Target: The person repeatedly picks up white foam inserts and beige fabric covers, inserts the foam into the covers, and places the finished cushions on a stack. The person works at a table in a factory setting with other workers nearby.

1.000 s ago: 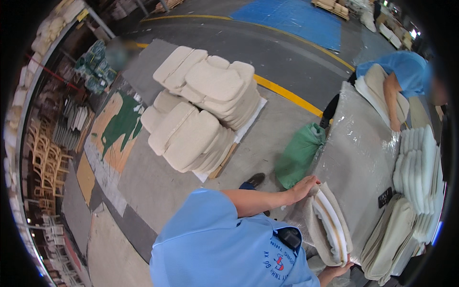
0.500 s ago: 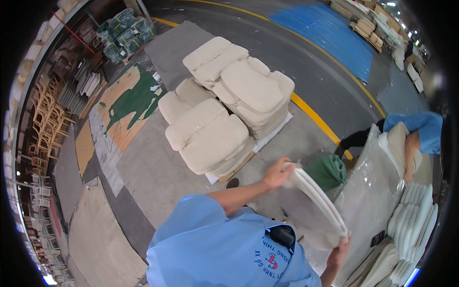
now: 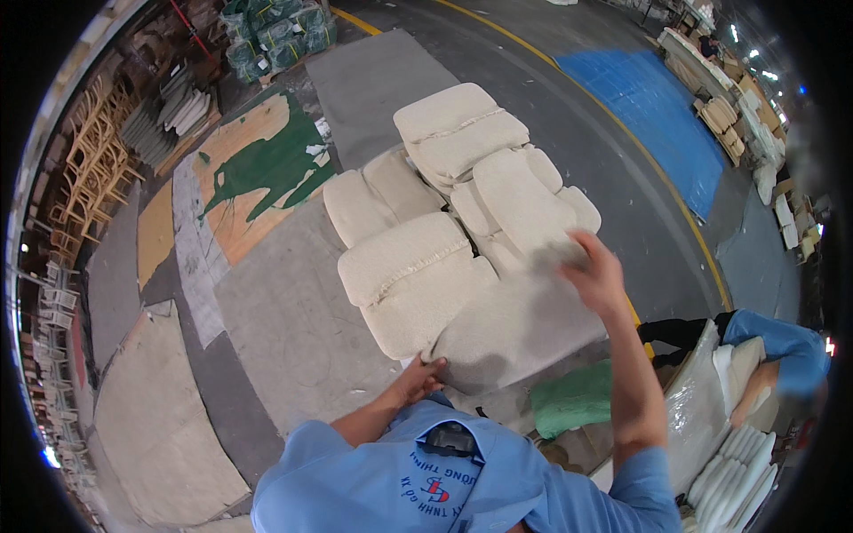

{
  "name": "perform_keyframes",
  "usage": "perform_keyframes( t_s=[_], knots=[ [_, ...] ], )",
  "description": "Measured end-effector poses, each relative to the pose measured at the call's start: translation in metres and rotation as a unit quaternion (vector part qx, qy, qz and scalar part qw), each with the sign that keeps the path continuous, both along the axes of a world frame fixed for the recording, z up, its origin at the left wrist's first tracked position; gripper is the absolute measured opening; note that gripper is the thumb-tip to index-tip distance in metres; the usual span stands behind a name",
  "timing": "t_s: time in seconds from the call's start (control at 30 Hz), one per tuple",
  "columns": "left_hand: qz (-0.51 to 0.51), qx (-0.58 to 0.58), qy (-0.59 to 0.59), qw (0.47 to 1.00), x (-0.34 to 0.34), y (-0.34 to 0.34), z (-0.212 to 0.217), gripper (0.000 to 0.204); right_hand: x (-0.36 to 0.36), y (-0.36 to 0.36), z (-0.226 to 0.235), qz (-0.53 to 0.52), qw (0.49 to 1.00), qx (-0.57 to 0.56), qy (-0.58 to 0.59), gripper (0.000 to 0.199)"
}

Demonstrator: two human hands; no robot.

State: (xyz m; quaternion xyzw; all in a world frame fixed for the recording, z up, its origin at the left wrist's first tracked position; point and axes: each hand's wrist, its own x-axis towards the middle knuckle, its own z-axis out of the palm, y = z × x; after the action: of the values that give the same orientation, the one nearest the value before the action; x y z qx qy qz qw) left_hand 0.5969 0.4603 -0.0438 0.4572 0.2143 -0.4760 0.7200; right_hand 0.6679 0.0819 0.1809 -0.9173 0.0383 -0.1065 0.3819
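Note:
A beige seat cushion (image 3: 520, 333) is tilted in front of me, over the near right part of the stacked cushions. My left hand (image 3: 419, 380) pinches its near left corner, fingers closed. At its far right edge my right hand (image 3: 597, 275) is curled round the rim, partly smeared by motion. Beyond and to the left stand several stacks of cream cushions (image 3: 413, 258), close together on the floor. One cushion (image 3: 524, 200) lies loosely across the top of the far right stack. The held cushion hides part of the near stacks.
A green bag (image 3: 573, 400) lies to the right, beside a plastic-wrapped pile (image 3: 689, 391). A co-worker in a blue shirt (image 3: 773, 346) bends over there. White cushions (image 3: 733, 475) stand lower right. Cardboard sheets (image 3: 182, 417) and wooden chair frames (image 3: 98, 160) are at left.
The cushion has swung from the right, where it was held edge-on, leftward to the stacks, and its broad face now shows. My view has turned right, and both hands moved with it.

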Motion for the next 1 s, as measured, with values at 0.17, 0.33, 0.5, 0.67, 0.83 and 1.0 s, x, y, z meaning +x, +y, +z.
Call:
perform_keyframes(
  t_s=[0.17, 0.33, 0.5, 0.67, 0.83, 1.0],
  knots=[
    [-0.128, 0.082, -0.004, 0.988, -0.001, 0.01, -0.007, 0.089, 0.121, 0.092, 0.022, 0.079, 0.982, -0.125, -0.116, 0.056],
    [-0.092, 0.202, -0.04, 0.974, 0.046, 0.039, -0.017, 0.071, 0.037, 0.072, -0.088, 0.018, 0.991, -0.132, 0.034, 0.051],
    [-0.082, 0.232, -0.036, 0.969, 0.121, 0.018, -0.022, 0.067, -0.219, 0.006, -0.215, -0.097, 0.894, -0.041, 0.435, 0.049],
    [-0.007, 0.145, 0.019, 0.989, 0.188, -0.044, -0.052, 0.067, -0.459, 0.04, -0.201, -0.511, 0.647, 0.329, 0.461, 0.041],
    [0.218, 0.218, -0.003, 0.951, 0.215, -0.11, -0.07, 0.069, -0.477, 0.099, -0.173, -0.526, 0.571, 0.341, 0.53, 0.036],
    [0.155, 0.315, -0.15, 0.924, 0.242, -0.092, -0.057, 0.049, -0.44, 0.11, -0.179, -0.432, 0.667, 0.323, 0.514, 0.031]
  ],
)
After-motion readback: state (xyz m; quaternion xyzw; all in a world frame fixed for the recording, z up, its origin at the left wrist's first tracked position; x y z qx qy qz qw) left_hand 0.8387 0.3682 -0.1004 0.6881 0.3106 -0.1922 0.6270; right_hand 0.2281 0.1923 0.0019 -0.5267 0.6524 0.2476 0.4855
